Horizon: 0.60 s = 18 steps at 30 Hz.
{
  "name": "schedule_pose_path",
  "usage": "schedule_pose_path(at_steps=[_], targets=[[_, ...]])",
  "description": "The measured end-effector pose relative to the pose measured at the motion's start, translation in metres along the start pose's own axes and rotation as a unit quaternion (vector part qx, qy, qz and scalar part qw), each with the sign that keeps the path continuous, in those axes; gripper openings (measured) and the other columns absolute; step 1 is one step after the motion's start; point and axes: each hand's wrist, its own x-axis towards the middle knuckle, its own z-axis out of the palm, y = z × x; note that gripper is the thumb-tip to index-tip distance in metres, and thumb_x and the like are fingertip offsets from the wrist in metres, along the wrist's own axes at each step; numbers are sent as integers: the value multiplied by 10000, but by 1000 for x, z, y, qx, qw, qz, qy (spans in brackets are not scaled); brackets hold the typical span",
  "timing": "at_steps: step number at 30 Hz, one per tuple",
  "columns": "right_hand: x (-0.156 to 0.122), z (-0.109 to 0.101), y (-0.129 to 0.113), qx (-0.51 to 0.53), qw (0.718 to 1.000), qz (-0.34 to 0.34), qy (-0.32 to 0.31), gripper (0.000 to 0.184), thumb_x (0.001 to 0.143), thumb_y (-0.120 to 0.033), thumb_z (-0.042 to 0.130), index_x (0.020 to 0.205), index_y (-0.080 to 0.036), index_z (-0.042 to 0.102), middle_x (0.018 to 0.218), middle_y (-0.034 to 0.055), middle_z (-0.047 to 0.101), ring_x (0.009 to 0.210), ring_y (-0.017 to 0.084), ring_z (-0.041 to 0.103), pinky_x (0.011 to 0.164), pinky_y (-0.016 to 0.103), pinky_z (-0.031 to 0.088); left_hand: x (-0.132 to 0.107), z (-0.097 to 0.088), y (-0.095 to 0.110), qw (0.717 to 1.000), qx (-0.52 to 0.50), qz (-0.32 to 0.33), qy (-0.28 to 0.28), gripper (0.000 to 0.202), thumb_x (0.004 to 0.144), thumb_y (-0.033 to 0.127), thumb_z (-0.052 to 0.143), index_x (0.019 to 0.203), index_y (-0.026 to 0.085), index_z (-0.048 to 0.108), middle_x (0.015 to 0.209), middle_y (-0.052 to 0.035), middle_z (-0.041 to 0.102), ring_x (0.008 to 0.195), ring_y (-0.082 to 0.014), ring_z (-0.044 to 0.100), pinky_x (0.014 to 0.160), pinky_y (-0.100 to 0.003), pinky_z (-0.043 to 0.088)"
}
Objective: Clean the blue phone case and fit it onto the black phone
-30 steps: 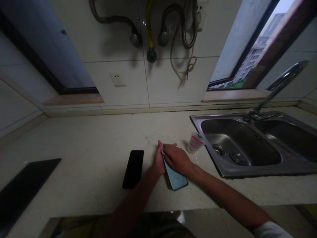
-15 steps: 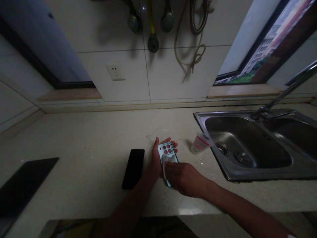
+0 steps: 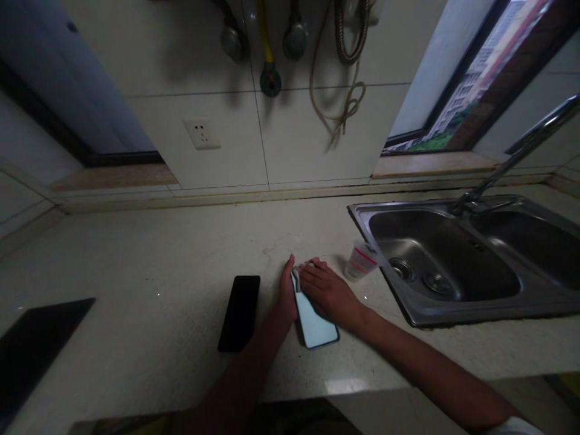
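A light blue phone [image 3: 314, 322] lies on its face on the pale countertop [image 3: 149, 260], with its back up. My left hand [image 3: 287, 292] is curled round its left edge and holds it steady. My right hand [image 3: 327, 289] lies over the phone's far end, fingers pressed down on a small white wipe [image 3: 298, 275] that peeks out beneath the fingertips. A second, black phone [image 3: 240, 312] rests flat just to the left of my left hand.
A small clear plastic cup [image 3: 361, 260] with a red band lies tipped beside the steel double sink [image 3: 457, 266] at the right. A tap [image 3: 521, 151] arches over the sink. A black hob panel [image 3: 31, 344] sits at the left edge. Hoses hang on the tiled wall.
My right hand slid back up from the phone's near end to its far end, covering the camera block that showed half a second ago. The view shifted slightly.
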Motion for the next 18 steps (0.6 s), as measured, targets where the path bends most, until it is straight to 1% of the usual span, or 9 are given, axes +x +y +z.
schedule_pose_path(at_steps=[2,5,9,12,15,18], targets=[[2,-5,-6,2,1000,-20,-15,328,918,-113,481,1186,-110,670,1252,165,696,1240,295,602,1088,489,483,-3,2,1,1000,-3,17,16,531,927,554,468,1073,95,693,1001,-165,740,996,-300,714,939,-443,536],[6,-16,-15,43,994,-77,-61,267,928,-138,481,1076,-108,702,1127,166,732,1168,268,631,1053,426,506,-9,7,4,997,-14,40,65,499,964,517,432,1091,104,683,982,-133,740,886,-260,730,858,-410,556],[7,-32,-23,100,979,-123,-126,235,938,-178,481,914,-164,714,933,105,754,1038,230,661,996,379,513,-13,12,11,991,-44,68,109,428,960,481,462,1080,125,668,935,-102,737,788,-240,727,735,-381,564],[5,-41,-23,157,961,-151,-168,228,928,-205,487,837,-199,696,866,56,753,952,200,669,944,349,509,-13,12,18,989,-55,80,109,412,953,464,468,1055,119,668,906,-106,737,787,-250,727,724,-387,566],[3,-49,-17,184,951,-149,-200,238,923,-221,498,759,-213,670,828,32,748,873,181,666,898,328,497,-11,9,24,988,-67,91,109,405,938,460,482,1026,114,673,888,-110,737,797,-254,726,750,-396,568],[2,-60,-2,142,961,-108,-210,265,920,-199,505,700,-207,652,720,27,714,738,175,634,819,329,484,-8,4,28,985,-83,108,106,382,918,442,506,995,111,681,871,-112,736,817,-255,726,779,-391,565]])
